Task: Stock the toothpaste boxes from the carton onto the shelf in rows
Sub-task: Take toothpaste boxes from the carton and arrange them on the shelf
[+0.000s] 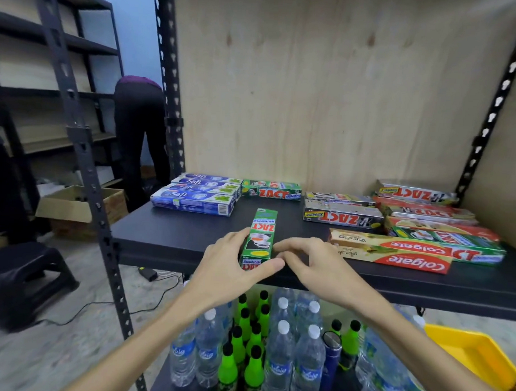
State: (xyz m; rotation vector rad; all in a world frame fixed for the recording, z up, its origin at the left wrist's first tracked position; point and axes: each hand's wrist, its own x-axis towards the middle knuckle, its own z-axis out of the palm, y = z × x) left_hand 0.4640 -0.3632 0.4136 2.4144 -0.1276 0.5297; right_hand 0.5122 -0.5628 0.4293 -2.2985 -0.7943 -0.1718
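Note:
A green ZACT toothpaste box (262, 233) lies lengthwise near the front edge of the black shelf (176, 233). My left hand (228, 270) grips its near end, fingers along the left side and thumb across the front. My right hand (315, 264) is beside the box with bent fingers, their tips at its right edge. At the back left lie blue Saft boxes (198, 193) in a row, with another green ZACT box (270, 190) beside them. Silver ZACT Smokers boxes (342, 216) and Colgate boxes (395, 252) lie on the right. An open cardboard carton (75, 206) sits on the floor at left.
Water bottles (280, 351) and green bottles (254, 341) fill the lower shelf. A yellow tray (476, 355) is at lower right. A black rack post (85, 160) stands left of the shelf, a dark stool (23, 277) on the floor. Another person (139, 127) bends over behind the rack.

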